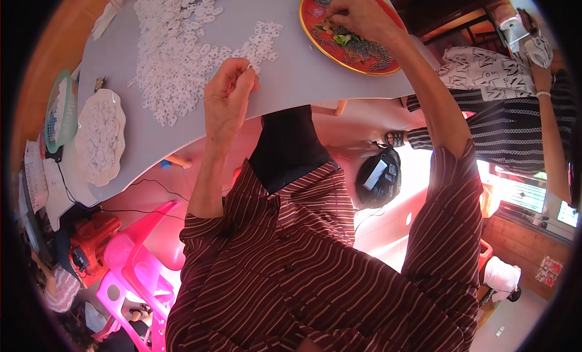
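My left hand [229, 97] is closed in front of the table's near edge. A bit of white shows between thumb and forefinger, apparently one of the small white plastic pieces with holes. Many more of these white pieces [176, 67] lie in a heap beyond and to the left. At the right, my right hand [362, 16] reaches over a red oval tray [362, 63] with a yellow rim. Its fingertips are pinched together just above the contents; whatever they hold is too small to see. Small grey screw-like parts [379, 52] and a green-yellow scrap [342, 39] lie in the tray.
Left on the grey table stand a scalloped white dish [119, 119] of white pieces and a green basket [53, 140]. Pink plastic chairs [136, 255] are below left. A black bag [364, 197] rests on the floor. Another person in striped trousers [509, 134] is at the right.
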{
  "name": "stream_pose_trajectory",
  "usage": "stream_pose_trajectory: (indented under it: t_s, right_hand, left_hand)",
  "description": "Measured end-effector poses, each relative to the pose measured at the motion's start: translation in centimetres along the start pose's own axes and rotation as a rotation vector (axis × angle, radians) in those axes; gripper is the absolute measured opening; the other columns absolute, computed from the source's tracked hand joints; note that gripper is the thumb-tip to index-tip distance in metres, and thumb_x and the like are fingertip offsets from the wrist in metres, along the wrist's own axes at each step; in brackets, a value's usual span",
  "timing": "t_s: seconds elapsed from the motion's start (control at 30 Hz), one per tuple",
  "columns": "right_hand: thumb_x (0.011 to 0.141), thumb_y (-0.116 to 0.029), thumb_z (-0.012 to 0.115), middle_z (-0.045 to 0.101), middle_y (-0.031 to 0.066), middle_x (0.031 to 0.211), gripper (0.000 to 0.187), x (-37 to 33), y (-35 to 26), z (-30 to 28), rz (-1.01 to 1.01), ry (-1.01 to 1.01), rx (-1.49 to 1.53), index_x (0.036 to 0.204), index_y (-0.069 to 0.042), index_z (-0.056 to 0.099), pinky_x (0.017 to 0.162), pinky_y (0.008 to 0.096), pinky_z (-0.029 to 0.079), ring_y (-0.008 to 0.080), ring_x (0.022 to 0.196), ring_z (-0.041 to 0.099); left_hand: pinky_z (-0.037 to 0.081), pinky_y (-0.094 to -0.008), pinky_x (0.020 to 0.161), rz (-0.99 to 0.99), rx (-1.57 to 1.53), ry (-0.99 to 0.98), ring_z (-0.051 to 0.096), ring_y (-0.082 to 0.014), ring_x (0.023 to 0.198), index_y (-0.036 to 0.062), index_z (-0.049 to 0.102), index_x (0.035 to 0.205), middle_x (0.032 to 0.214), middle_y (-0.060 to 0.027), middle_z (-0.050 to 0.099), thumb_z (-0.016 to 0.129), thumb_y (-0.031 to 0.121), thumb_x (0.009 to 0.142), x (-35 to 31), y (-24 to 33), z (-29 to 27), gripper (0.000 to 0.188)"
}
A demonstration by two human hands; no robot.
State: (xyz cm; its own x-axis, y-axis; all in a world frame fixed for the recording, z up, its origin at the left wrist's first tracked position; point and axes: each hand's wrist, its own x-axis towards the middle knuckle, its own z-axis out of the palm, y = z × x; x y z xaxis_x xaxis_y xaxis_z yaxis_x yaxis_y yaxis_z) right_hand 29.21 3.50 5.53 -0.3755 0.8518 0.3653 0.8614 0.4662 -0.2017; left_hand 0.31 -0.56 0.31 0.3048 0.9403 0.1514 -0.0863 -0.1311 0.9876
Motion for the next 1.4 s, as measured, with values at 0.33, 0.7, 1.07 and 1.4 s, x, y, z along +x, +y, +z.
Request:
stream_pose_trajectory:
  t_s: [0.33,0.7,1.07,1.4]
  right_hand:
    - [0.073,-0.016,0.064,0.063,0.0131,0.068,0.014,0.8,0.1,0.4,0.176,-0.228,-0.118,0.081,-0.007,0.069,0.065,0.0407,0.048,0.029,0.067,0.061]
    - [0.072,-0.014,0.064,0.065,0.0155,0.08,0.016,0.9,-0.3,-1.3,-0.125,-0.089,0.01,0.083,-0.002,0.068,0.068,0.0395,0.049,0.0323,0.069,0.061]
    - [0.074,-0.012,0.064,0.065,0.0137,0.079,0.011,1.5,-3.0,0.1,0.089,-0.254,-0.234,0.081,-0.006,0.069,0.074,0.0412,0.051,0.03,0.074,0.063]
    - [0.072,-0.011,0.062,0.066,0.0165,0.075,0.016,2.0,-3.5,-0.5,0.268,-0.163,-0.071,0.082,0.001,0.067,0.061,0.0306,0.052,0.0208,0.069,0.066]
  left_hand:
    - [0.034,-0.0196,0.06,0.002,0.024,-0.013,0.042,-0.0043,0.066,0.0035,0.055,0.083,0.068,0.0031,0.049,0.054,0.01,0.087,0.0,0.3,0.1,0.008]
    - [0.034,-0.0194,0.057,0.003,0.066,-0.032,0.043,-0.0047,0.063,0.0022,0.057,0.087,0.07,0.0012,0.053,0.053,0.007,0.088,-0.1,0.5,-0.1,0.006]
    - [0.041,-0.0233,0.057,0.173,0.186,-0.007,0.049,-0.0081,0.062,0.0001,0.054,0.085,0.068,-0.0021,0.053,0.052,0.005,0.086,0.0,0.2,-0.3,0.005]
    - [0.043,-0.0234,0.059,0.131,0.126,-0.01,0.053,-0.0092,0.063,-0.0013,0.054,0.085,0.069,-0.0039,0.055,0.052,0.005,0.085,0.4,0.3,-0.2,0.006]
